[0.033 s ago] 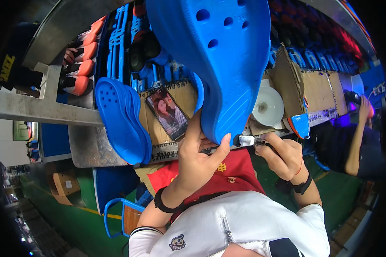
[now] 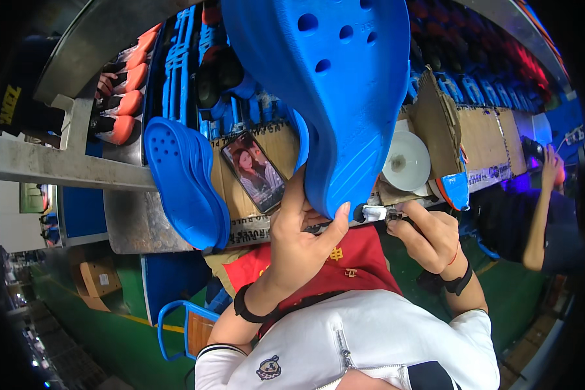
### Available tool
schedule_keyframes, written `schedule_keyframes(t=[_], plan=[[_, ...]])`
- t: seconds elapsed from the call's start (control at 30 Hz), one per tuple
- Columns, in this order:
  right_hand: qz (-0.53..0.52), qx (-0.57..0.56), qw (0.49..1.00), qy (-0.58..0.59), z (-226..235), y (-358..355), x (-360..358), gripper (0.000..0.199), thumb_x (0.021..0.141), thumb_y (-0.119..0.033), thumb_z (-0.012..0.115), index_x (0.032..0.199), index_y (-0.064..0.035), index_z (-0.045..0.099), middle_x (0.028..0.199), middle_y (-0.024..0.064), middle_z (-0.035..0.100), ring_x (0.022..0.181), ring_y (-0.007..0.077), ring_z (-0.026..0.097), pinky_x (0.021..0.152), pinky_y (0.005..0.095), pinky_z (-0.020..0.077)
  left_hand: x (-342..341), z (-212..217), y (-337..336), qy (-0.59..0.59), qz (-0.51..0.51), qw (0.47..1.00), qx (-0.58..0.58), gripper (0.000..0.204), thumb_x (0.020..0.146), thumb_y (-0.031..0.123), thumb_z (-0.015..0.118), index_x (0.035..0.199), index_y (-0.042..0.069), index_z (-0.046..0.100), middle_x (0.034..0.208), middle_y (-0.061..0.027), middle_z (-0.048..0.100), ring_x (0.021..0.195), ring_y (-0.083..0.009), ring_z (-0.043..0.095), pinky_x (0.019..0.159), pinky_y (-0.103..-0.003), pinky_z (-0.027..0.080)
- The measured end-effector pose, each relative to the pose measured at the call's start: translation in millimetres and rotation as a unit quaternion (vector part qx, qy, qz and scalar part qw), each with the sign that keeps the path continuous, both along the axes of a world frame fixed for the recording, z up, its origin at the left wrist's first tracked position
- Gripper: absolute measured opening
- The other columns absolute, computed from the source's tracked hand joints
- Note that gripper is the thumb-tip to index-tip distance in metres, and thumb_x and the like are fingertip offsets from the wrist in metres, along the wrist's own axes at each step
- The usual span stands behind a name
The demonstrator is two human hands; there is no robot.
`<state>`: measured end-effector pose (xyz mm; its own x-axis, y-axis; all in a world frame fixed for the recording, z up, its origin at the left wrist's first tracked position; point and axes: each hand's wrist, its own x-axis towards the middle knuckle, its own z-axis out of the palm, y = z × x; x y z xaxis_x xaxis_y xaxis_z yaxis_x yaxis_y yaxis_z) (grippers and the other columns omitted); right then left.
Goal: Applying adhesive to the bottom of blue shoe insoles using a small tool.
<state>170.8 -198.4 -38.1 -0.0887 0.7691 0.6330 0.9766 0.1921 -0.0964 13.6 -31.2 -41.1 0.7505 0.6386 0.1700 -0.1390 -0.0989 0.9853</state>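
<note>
My left hand (image 2: 302, 237) grips a large blue shoe sole (image 2: 351, 110) by its heel end, with the thumb on the near edge and the fingers curled at its left side. The sole is raised, its holed forefoot away from me. At the right of the heel, my right hand (image 2: 429, 237) is closed round the handle of a small brush (image 2: 374, 213) with white-coated bristles. The bristles are at or very near the heel edge; contact is unclear. Beyond the right hand stands a white bowl (image 2: 406, 162) with a stain at its bottom.
Left of my hands, several blue soles (image 2: 182, 175) lie stacked by a metal bar (image 2: 65, 170). A phone (image 2: 252, 172) lies on cardboard. An upright cardboard flap (image 2: 435, 114) stands behind the bowl. Rows of shoes fill the far racks. Another person's arm (image 2: 543, 208) is at the right.
My hands, the sole and the brush look the same. At the far right, the other person's hand has shifted slightly.
</note>
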Motion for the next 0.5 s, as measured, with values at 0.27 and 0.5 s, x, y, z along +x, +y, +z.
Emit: schedule_keyframes(t=[0.27, 0.5], plan=[[-0.020, 0.003, 1.000, 0.005, 0.2, -0.7, 1.5, 0.033, 0.064, -0.007, 0.069, 0.095, -0.0003, 0.068, 0.100, 0.0194, 0.065, 0.059, 0.0152, 0.061, 0.047, 0.0232, 0.0454, 0.0, 0.9, -0.9, -0.011, 0.003, 1.000, 0.007, 0.063, 0.085, -0.002, 0.067, 0.138, -0.007, 0.035, 0.111, -0.0182, 0.063, 0.096, -0.0219, 0.068, 0.081, -0.031, 0.057], [-0.036, 0.011, 0.998, 0.045, 5.1, 4.0, -2.9, 0.029, 0.063, -0.002, 0.075, 0.091, -0.0012, 0.068, 0.097, 0.0194, 0.066, 0.058, 0.0178, 0.063, 0.047, 0.0249, 0.0489, 0.7, 0.8, -2.0, -0.003, -0.006, 1.000, 0.006, 0.063, 0.084, -0.003, 0.069, 0.137, -0.005, 0.035, 0.114, -0.0143, 0.061, 0.100, -0.0190, 0.065, 0.083, -0.029, 0.056]])
